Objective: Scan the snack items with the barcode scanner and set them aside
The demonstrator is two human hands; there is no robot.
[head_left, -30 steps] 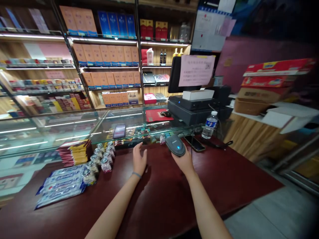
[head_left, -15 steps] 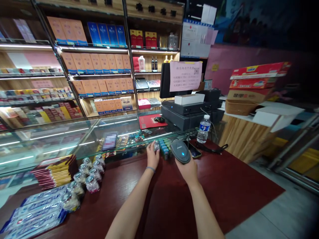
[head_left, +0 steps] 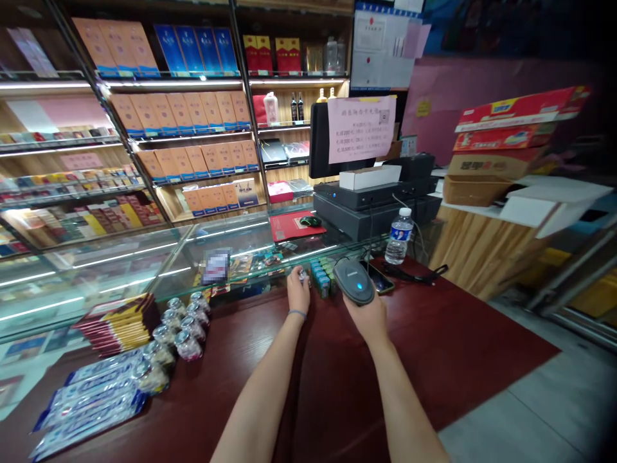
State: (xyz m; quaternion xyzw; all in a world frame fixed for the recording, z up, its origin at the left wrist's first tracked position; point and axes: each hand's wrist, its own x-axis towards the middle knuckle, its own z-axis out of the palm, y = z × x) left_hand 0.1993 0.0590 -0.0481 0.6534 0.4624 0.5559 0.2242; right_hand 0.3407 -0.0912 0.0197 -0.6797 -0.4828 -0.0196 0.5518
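Observation:
My right hand [head_left: 367, 316] is wrapped round a dark grey barcode scanner [head_left: 354, 280], whose blue light is lit. My left hand [head_left: 299, 296], with a band at the wrist, has its fingers closed round a small shiny, clear-and-silver item [head_left: 303, 275]; its exact kind is too small to tell. Just right of that hand stand rows of small blue and green packs [head_left: 322, 278], between it and the scanner. Behind the scanner a phone [head_left: 382, 283] lies on the dark red table [head_left: 332, 386].
At left are silver-lidded glass jars [head_left: 187, 345], a stack of maroon-and-yellow packets [head_left: 118, 328] and blue-white pouches [head_left: 94, 402]. A water bottle [head_left: 399, 238] and a black cable [head_left: 424, 275] sit at right. Behind them are a glass counter [head_left: 168, 257], mouse [head_left: 310, 221] and monitor [head_left: 321, 141].
The view has tilted down and turned slightly left, so the scene sits shifted in the picture. My left fingers cover more of the small shiny item; the scanner stays in my right hand.

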